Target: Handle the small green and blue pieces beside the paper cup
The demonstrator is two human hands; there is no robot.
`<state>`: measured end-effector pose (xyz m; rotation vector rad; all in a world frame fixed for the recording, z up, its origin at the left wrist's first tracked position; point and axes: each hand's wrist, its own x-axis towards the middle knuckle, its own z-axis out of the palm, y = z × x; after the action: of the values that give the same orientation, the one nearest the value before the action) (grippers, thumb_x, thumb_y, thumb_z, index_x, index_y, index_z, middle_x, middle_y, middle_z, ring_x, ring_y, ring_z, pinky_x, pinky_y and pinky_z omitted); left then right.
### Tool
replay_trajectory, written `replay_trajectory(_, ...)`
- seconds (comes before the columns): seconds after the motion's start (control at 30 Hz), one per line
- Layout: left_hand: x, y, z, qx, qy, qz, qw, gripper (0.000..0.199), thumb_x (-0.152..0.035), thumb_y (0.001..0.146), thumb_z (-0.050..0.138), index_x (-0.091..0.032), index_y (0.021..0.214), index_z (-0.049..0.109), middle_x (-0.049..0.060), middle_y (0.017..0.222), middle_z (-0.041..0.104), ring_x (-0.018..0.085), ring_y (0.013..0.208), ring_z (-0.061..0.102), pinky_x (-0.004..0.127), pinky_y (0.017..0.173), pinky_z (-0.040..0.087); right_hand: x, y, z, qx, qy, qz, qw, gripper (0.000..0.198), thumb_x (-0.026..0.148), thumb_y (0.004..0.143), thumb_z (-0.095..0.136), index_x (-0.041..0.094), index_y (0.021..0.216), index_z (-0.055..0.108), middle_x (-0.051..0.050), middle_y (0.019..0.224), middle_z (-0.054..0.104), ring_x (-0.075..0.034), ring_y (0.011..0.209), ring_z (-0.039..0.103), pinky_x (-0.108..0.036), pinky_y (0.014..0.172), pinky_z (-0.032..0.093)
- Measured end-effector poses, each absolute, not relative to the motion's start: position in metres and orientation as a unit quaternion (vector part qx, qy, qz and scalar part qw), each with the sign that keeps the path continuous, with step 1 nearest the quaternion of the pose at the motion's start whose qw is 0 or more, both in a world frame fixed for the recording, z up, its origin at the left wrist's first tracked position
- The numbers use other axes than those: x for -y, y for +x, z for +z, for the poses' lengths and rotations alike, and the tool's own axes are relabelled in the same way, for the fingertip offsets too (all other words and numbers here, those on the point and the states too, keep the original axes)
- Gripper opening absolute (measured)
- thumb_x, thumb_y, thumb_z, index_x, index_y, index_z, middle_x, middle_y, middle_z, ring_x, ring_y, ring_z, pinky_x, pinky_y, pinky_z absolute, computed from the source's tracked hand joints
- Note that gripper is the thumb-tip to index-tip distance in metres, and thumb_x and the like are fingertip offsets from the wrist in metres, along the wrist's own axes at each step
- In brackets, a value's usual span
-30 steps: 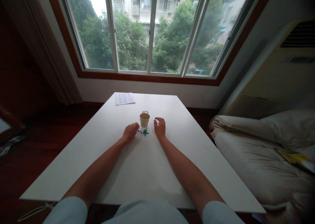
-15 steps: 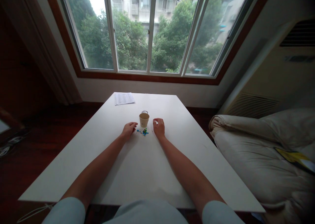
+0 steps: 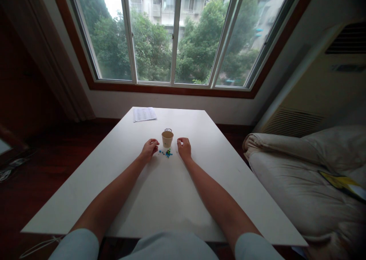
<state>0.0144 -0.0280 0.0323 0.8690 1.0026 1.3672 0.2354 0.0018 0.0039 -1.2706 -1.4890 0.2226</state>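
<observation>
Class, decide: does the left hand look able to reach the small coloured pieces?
Probably yes: the left hand is beside the small coloured pieces, with nothing visible between them; the cup stands beyond the pieces.

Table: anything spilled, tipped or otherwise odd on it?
Small coloured pieces lie loose on the table, in front of the upright cup, a few apart from the rest. That looks untidy, but whether they spilled I cannot tell.

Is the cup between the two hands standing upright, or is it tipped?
Upright: the cup stands rim up, its narrower base on the white table.
</observation>
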Motion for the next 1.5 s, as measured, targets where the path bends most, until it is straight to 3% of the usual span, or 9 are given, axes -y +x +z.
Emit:
replay_trajectory(0.6,0.03,0.016,0.038,-0.406,0.431,0.604,0.534,0.028,-0.029,0.07,0.069,-0.016,0.093,0.063,0.0,0.082,0.062,0.005,0.055,0.051,0.021,0.054,0.044,-0.005,0.236,0.001,0.637,-0.532,0.095,0.55,0.022,0.032,0.09,0.048,0.019,0.091,0.066,-0.008,0.097,0.062,-0.022,0.092,0.057,-0.035,0.081,0.049)
replay_trajectory(1.2,0.052,0.027,0.054,-0.478,0.567,0.594,0.311,0.024,-0.03,0.083,0.061,-0.019,0.1,0.072,0.004,0.089,0.072,0.009,0.054,0.049,0.023,0.055,0.041,-0.001,0.233,0.004,0.643,-0.548,0.109,0.524,0.022,0.032,0.09,0.049,0.019,0.09,0.067,-0.008,0.097,0.063,-0.022,0.091,0.057,-0.034,0.081,0.048)
replay_trajectory(1.27,0.057,0.029,0.059,-0.476,0.58,0.594,0.292,0.024,-0.026,0.083,0.061,-0.019,0.103,0.073,0.005,0.093,0.072,0.012,0.061,0.055,0.024,0.061,0.045,-0.001,0.233,0.005,0.643,-0.549,0.114,0.521,0.022,0.031,0.089,0.049,0.019,0.09,0.067,-0.008,0.097,0.063,-0.022,0.091,0.057,-0.035,0.082,0.048)
replay_trajectory(1.37,0.063,0.032,0.065,-0.458,0.647,0.562,0.237,0.033,-0.019,0.085,0.056,-0.021,0.115,0.07,0.008,0.116,0.068,0.02,0.094,0.064,0.031,0.083,0.051,0.0,0.232,0.006,0.645,-0.549,0.117,0.518,0.022,0.032,0.089,0.049,0.019,0.09,0.067,-0.008,0.097,0.063,-0.022,0.091,0.057,-0.035,0.082,0.048)
replay_trajectory(1.43,0.065,0.033,0.066,-0.447,0.701,0.522,0.193,0.041,-0.016,0.087,0.053,-0.023,0.125,0.066,0.008,0.132,0.061,0.024,0.117,0.058,0.036,0.097,0.048,-0.001,0.232,0.006,0.645,-0.551,0.116,0.517,0.022,0.032,0.089,0.049,0.019,0.09,0.067,-0.008,0.097,0.063,-0.022,0.091,0.057,-0.035,0.082,0.048)
replay_trajectory(1.5,0.066,0.034,0.064,-0.447,0.737,0.48,0.163,0.047,-0.014,0.088,0.052,-0.024,0.133,0.06,0.008,0.143,0.053,0.025,0.126,0.053,0.038,0.103,0.046,-0.001,0.232,0.005,0.647,-0.55,0.115,0.515,0.022,0.032,0.089,0.049,0.019,0.089,0.067,-0.008,0.097,0.063,-0.022,0.091,0.057,-0.034,0.082,0.048)
